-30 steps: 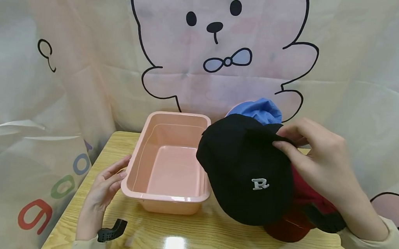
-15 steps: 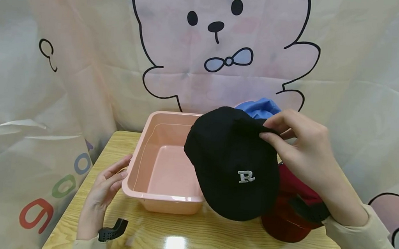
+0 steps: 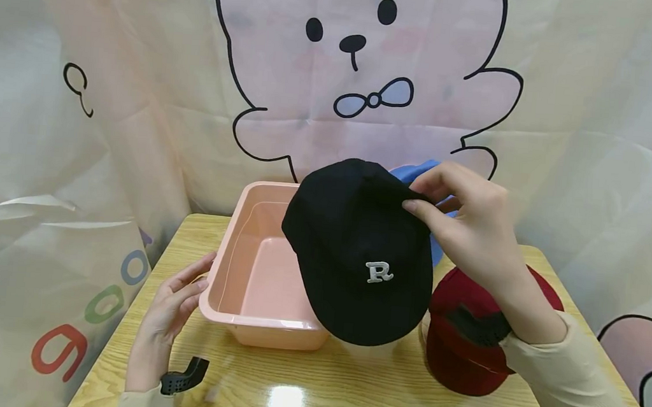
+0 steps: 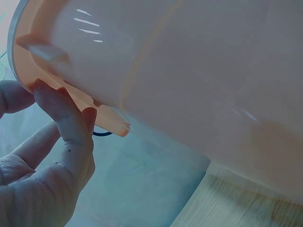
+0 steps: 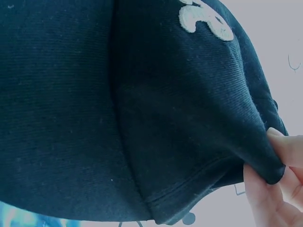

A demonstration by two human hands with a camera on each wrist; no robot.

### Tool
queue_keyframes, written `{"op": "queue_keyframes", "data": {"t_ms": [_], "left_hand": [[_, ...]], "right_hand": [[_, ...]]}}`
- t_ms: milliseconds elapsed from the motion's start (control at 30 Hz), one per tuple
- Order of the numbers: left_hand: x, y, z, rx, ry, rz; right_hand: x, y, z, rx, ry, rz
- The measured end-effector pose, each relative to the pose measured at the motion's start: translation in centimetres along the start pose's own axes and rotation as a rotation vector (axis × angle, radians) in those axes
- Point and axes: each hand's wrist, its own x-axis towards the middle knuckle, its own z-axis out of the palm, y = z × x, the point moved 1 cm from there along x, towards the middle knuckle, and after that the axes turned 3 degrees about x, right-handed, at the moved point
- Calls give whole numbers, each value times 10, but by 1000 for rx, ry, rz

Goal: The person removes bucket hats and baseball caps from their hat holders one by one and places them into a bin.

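Note:
In the head view my right hand [image 3: 474, 221] pinches the edge of a black baseball cap [image 3: 351, 244] between thumb and fingers. The cap hangs brim-down, its white letter R facing me, and covers the right side of a pink plastic basin [image 3: 270, 322]. Close up in the right wrist view, the fingertips grip a fold of the dark cloth [image 5: 189, 118]. At the basin's left rim, my left hand [image 3: 171, 300] holds on with its fingertips. The left wrist view shows those fingers [image 4: 71, 123] under the rim, against the basin's outer side.
A dark red cap [image 3: 463, 361] lies on the wooden table [image 3: 231, 388] at the right, partly behind my right forearm. Something blue and cloth-like [image 3: 414, 172] shows behind the black cap. A printed curtain [image 3: 167, 108] hangs behind the table.
My right hand has moved left and slightly up with the black cap, bringing it over the basin's right side. More of the red cap now shows. The left hand stays at the rim.

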Motion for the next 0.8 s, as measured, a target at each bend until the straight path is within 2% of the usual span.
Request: {"op": "queue_keyframes", "data": {"t_ms": [167,367,533,800], "left_hand": [[0,1,1,3,17,-14],[0,0,0,5,-8,2],[-1,-1,-1,4,-14,4],[-1,0,-1,29,14,-23]], "right_hand": [[6,1,8,20,-1,24],[13,0,20,55,4,45],[20,-1,31,103,0,93],[28,-1,48,160,-9,165]]}}
